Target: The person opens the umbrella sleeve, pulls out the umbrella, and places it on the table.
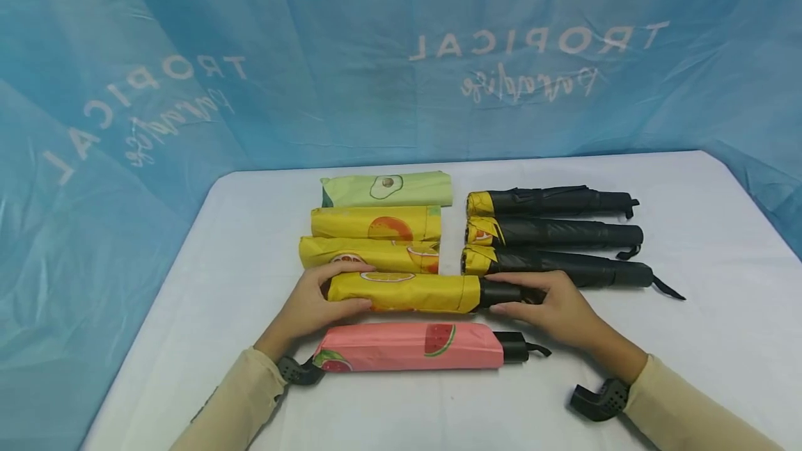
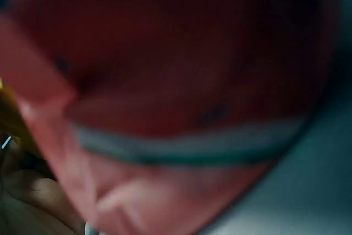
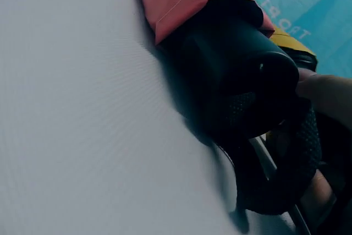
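A folding umbrella in a yellow fruit-print sleeve lies crosswise on the table between both hands. My left hand grips its left end, thumb on the near side and fingers on the far side. Around the black handle at its right end, my right hand holds with thumb and fingers. Nearer to me lies a pink watermelon-print umbrella, untouched in the head view. Its sleeve fills most of the left wrist view, blurred. The right wrist view shows its black handle and strap close up.
Beyond the hands, two yellow sleeves and a green avocado-print sleeve lie in a column. To their right are three black folded umbrellas with yellow ends. A blue printed curtain hangs behind the white table.
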The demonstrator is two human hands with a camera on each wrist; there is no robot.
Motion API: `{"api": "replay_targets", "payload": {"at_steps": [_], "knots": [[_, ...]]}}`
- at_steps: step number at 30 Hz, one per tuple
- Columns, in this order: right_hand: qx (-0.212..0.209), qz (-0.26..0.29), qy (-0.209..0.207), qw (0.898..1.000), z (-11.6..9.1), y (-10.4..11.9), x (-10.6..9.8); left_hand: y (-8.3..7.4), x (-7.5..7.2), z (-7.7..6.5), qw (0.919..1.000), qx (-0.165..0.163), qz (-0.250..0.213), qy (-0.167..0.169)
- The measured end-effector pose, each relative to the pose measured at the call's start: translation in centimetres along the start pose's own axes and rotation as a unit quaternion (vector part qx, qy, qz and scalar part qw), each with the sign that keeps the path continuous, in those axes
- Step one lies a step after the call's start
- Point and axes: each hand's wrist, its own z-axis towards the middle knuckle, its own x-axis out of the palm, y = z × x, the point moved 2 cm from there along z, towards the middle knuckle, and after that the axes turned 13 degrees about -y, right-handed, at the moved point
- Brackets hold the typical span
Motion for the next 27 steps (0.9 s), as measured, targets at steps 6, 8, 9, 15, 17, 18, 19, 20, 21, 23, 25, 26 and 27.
{"api": "replay_targets", "payload": {"at_steps": [6, 8, 9, 15, 17, 18, 19, 20, 21, 23, 25, 26, 27], "knots": [[0.053, 0.036, -0.013, 0.998, -0.2, -0.1, -0.5, -0.6, 0.1, 0.1, 0.9997, -0.001, -0.024, -0.002], [0.065, 0.041, -0.015, 0.997, -0.3, -0.1, -0.6, -0.8, 0.0, 0.0, 0.9998, -0.001, -0.022, -0.004], [0.068, 0.041, -0.015, 0.997, -0.3, -0.2, -0.7, -0.9, 0.0, 0.0, 0.9997, 0.001, -0.022, -0.005], [0.087, 0.050, -0.015, 0.995, -0.5, 0.0, -0.9, -1.1, 0.1, -0.1, 0.9988, 0.015, -0.046, -0.001], [0.093, 0.057, -0.017, 0.994, -0.6, 0.0, -0.9, -1.1, 0.2, -0.1, 0.9984, 0.017, -0.053, 0.004], [0.096, 0.062, -0.019, 0.993, -0.7, 0.0, -0.9, -1.1, 0.2, -0.1, 0.9983, 0.017, -0.055, 0.006], [0.098, 0.066, -0.020, 0.993, -0.7, 0.1, -0.9, -1.1, 0.2, -0.1, 0.9982, 0.016, -0.057, 0.006], [0.100, 0.070, -0.021, 0.992, -0.8, 0.1, -0.9, -1.1, 0.2, -0.1, 0.9983, 0.015, -0.056, 0.006], [0.098, 0.073, -0.022, 0.992, -0.8, 0.2, -0.9, -1.1, 0.2, -0.1, 0.9984, 0.014, -0.055, 0.006], [0.094, 0.083, -0.025, 0.992, -0.8, 0.3, -0.9, -1.2, 0.2, -0.1, 0.9985, 0.013, -0.053, 0.003], [0.089, 0.088, -0.025, 0.992, -0.8, 0.4, -0.9, -1.2, 0.1, -0.1, 0.9986, 0.013, -0.050, 0.000], [0.086, 0.091, -0.024, 0.992, -0.8, 0.5, -1.0, -1.2, 0.1, -0.1, 0.9987, 0.014, -0.048, -0.001], [0.085, 0.093, -0.025, 0.992, -0.7, 0.6, -1.0, -1.2, 0.0, -0.1, 0.9987, 0.015, -0.048, -0.001]]}}
